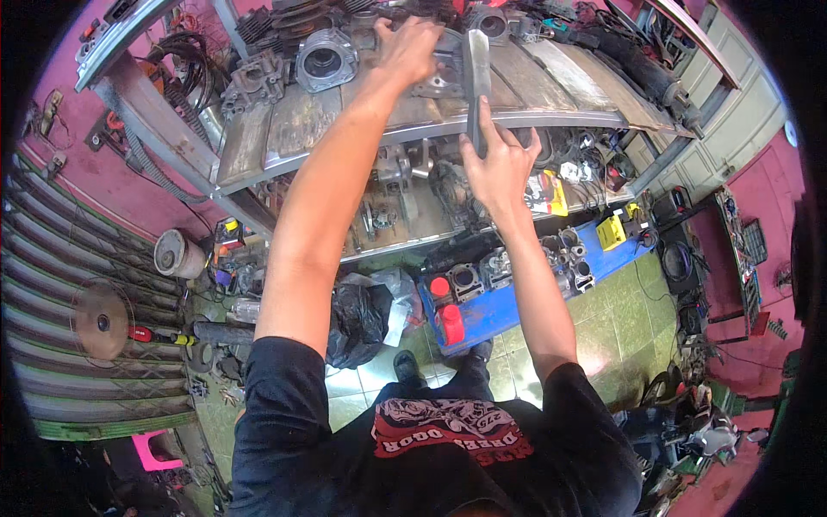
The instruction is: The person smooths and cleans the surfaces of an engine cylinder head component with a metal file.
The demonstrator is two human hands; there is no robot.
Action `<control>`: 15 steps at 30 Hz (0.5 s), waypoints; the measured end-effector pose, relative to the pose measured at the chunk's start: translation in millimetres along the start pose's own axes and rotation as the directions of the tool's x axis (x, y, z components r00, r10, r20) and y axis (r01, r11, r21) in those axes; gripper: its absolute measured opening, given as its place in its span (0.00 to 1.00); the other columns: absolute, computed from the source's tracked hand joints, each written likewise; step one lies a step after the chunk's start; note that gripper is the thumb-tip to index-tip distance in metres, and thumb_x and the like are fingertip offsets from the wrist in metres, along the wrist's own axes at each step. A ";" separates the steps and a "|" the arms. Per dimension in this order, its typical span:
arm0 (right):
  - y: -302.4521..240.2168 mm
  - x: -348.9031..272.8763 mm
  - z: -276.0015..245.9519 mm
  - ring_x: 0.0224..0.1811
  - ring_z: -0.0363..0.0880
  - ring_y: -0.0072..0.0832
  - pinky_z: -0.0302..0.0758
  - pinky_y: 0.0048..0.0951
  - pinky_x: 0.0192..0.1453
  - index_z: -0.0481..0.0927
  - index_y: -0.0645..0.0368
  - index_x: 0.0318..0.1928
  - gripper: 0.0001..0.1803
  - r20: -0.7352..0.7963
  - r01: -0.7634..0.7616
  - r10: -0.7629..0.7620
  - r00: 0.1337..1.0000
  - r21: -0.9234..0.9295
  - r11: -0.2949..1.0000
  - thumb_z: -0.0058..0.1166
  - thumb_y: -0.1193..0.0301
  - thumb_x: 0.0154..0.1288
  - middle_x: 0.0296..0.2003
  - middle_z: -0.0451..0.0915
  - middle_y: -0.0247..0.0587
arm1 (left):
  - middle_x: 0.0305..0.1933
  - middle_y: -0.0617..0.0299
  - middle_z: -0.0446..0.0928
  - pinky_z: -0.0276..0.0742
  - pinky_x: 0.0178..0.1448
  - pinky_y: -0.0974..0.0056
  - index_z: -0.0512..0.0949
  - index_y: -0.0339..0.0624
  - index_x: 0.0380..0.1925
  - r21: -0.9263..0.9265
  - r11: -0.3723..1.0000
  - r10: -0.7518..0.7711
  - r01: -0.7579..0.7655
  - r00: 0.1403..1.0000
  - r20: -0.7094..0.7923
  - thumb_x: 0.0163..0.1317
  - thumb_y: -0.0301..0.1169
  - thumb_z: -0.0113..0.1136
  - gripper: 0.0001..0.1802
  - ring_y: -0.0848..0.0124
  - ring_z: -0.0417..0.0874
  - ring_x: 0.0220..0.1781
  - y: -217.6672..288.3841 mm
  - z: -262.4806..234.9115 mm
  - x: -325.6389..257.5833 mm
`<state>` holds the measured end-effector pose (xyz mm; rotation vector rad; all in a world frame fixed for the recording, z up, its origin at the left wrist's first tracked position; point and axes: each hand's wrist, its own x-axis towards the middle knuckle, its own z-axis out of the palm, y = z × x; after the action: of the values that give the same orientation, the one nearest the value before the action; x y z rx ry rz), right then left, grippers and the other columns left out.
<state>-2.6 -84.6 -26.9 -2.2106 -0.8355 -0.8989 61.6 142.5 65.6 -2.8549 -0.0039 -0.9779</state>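
Note:
At the far side of the upper shelf, my left hand (pixel 408 53) reaches over grey metal engine parts. Its fingers are curled, and whatever lies under them is largely hidden. My right hand (pixel 503 164) is at the shelf's front edge with a long, flat grey metal bar (pixel 479 73) between thumb and index finger. The bar points away from me, its far end worn and pale; the other fingers are partly bent. Beside my left hand sits a round-bored engine casing (pixel 326 60). A flat grey metal part (pixel 441 82) lies between my hands.
The wooden-topped shelf (pixel 297 116) has a metal frame. More engine parts fill the lower shelf (pixel 413 224). Below stands a blue bench (pixel 508 314) with cylinder blocks and red bottles (pixel 450 325). A black plastic bag (pixel 357 319) lies on the floor beside it.

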 end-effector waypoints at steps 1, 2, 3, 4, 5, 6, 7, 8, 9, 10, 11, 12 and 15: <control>-0.6 -0.5 -0.4 0.48 0.87 0.44 0.51 0.61 0.76 0.68 0.44 0.76 0.38 -0.019 0.013 -0.013 1.000 0.013 1.000 0.62 0.59 0.65 0.41 0.88 0.51 | 0.56 0.69 0.83 0.56 0.63 0.34 0.85 0.58 0.51 0.033 0.999 0.035 -0.033 0.998 -0.058 0.48 0.44 0.78 0.27 0.69 0.75 0.68 -4.0 1.8 -2.3; -0.7 0.0 -2.3 0.48 0.87 0.44 0.51 0.61 0.76 0.68 0.44 0.76 0.38 -0.021 0.011 -0.011 1.000 0.011 1.000 0.62 0.59 0.65 0.41 0.88 0.51 | 0.60 0.70 0.81 0.54 0.65 0.28 0.83 0.53 0.52 -0.037 0.999 0.034 -0.036 0.998 -0.052 0.48 0.40 0.78 0.28 0.66 0.72 0.70 -5.9 2.5 -4.8; -1.8 1.5 -5.4 0.47 0.87 0.44 0.51 0.60 0.76 0.68 0.43 0.76 0.39 -0.012 0.000 0.001 1.000 0.028 1.000 0.62 0.59 0.65 0.40 0.88 0.50 | 0.60 0.70 0.81 0.54 0.65 0.28 0.83 0.53 0.52 -0.038 0.999 0.037 -0.039 0.998 -0.053 0.48 0.40 0.78 0.28 0.66 0.72 0.70 -7.0 3.4 -7.7; -3.1 3.3 -8.3 0.47 0.87 0.44 0.51 0.60 0.77 0.67 0.43 0.76 0.39 -0.003 -0.011 0.011 1.000 0.045 0.999 0.62 0.59 0.64 0.40 0.88 0.50 | 0.60 0.69 0.81 0.54 0.65 0.28 0.83 0.53 0.51 -0.040 0.998 0.046 -0.050 0.994 -0.097 0.48 0.40 0.78 0.28 0.65 0.72 0.70 -8.0 4.2 -11.4; -2.5 5.8 -11.4 0.47 0.87 0.44 0.51 0.60 0.77 0.67 0.43 0.76 0.39 -0.006 -0.014 0.014 1.000 0.040 0.999 0.62 0.59 0.64 0.40 0.88 0.50 | 0.60 0.69 0.81 0.54 0.64 0.29 0.83 0.52 0.51 -0.044 0.997 0.057 -0.064 0.988 -0.141 0.47 0.40 0.78 0.27 0.65 0.72 0.70 -5.0 3.5 -14.1; -1.9 9.6 -13.7 0.48 0.87 0.43 0.50 0.63 0.76 0.67 0.45 0.76 0.39 -0.015 -0.010 0.010 1.000 0.040 0.999 0.61 0.59 0.64 0.38 0.88 0.51 | 0.59 0.69 0.82 0.54 0.64 0.31 0.83 0.52 0.51 -0.057 0.997 0.051 -0.059 0.990 -0.130 0.48 0.40 0.78 0.27 0.63 0.72 0.71 -1.9 2.6 -17.0; -1.4 12.5 -15.6 0.50 0.87 0.42 0.49 0.67 0.74 0.66 0.48 0.76 0.40 -0.025 -0.005 0.006 1.000 0.041 0.999 0.60 0.60 0.64 0.37 0.88 0.51 | 0.59 0.69 0.82 0.54 0.64 0.31 0.83 0.52 0.51 -0.059 0.996 0.054 -0.062 0.990 -0.131 0.48 0.40 0.78 0.27 0.63 0.72 0.71 1.6 1.7 -20.0; -4.4 15.3 -15.8 0.50 0.87 0.42 0.49 0.67 0.74 0.66 0.48 0.76 0.40 -0.027 0.000 0.002 1.000 0.045 0.999 0.60 0.60 0.64 0.37 0.88 0.51 | 0.58 0.69 0.82 0.54 0.64 0.32 0.83 0.52 0.51 -0.058 0.996 0.058 -0.069 0.983 -0.173 0.47 0.40 0.78 0.28 0.63 0.72 0.71 0.0 1.9 -25.3; -7.6 17.8 -15.8 0.48 0.87 0.43 0.50 0.63 0.76 0.66 0.45 0.76 0.40 -0.041 0.009 -0.008 0.999 0.038 0.999 0.61 0.59 0.64 0.37 0.88 0.51 | 0.57 0.70 0.82 0.54 0.64 0.33 0.84 0.52 0.51 -0.056 0.996 0.062 -0.076 0.975 -0.215 0.47 0.40 0.78 0.28 0.63 0.72 0.71 -1.4 2.1 -30.8; -10.9 19.2 -15.5 0.46 0.87 0.44 0.52 0.59 0.77 0.67 0.42 0.76 0.40 -0.055 0.019 -0.017 0.998 0.031 0.999 0.62 0.59 0.64 0.38 0.88 0.50 | 0.61 0.66 0.78 0.56 0.64 0.33 0.84 0.55 0.53 -0.063 0.997 0.041 -0.054 0.982 -0.184 0.47 0.41 0.79 0.29 0.60 0.66 0.74 -2.6 2.4 -36.4; -10.2 18.8 -15.9 0.46 0.87 0.44 0.52 0.59 0.77 0.67 0.42 0.76 0.40 -0.057 0.016 -0.015 0.998 0.026 1.000 0.62 0.59 0.64 0.38 0.88 0.50 | 0.61 0.66 0.78 0.56 0.64 0.33 0.84 0.55 0.53 -0.066 0.996 0.045 -0.058 0.981 -0.187 0.47 0.41 0.79 0.29 0.60 0.66 0.74 2.9 0.9 -40.2; -8.9 17.8 -15.3 0.46 0.87 0.44 0.52 0.60 0.76 0.67 0.43 0.76 0.40 -0.051 0.022 -0.023 0.998 -0.004 1.000 0.62 0.59 0.64 0.38 0.88 0.50 | 0.65 0.63 0.74 0.57 0.64 0.32 0.84 0.58 0.54 -0.092 0.996 -0.019 -0.001 0.976 -0.217 0.48 0.42 0.79 0.30 0.56 0.62 0.76 9.6 0.0 -45.7; -10.6 9.7 -11.5 0.46 0.87 0.44 0.52 0.60 0.76 0.66 0.44 0.76 0.40 -0.047 0.034 -0.035 0.998 -0.027 0.999 0.62 0.59 0.64 0.37 0.88 0.50 | 0.72 0.52 0.64 0.59 0.64 0.29 0.84 0.64 0.56 -0.110 0.991 -0.103 0.079 0.965 -0.240 0.49 0.42 0.79 0.30 0.45 0.53 0.78 21.5 0.9 -60.1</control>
<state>-9.1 -83.1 -9.8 -2.1947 -0.8471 -0.9799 15.6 123.5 25.6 -2.8217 -0.0662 -1.3814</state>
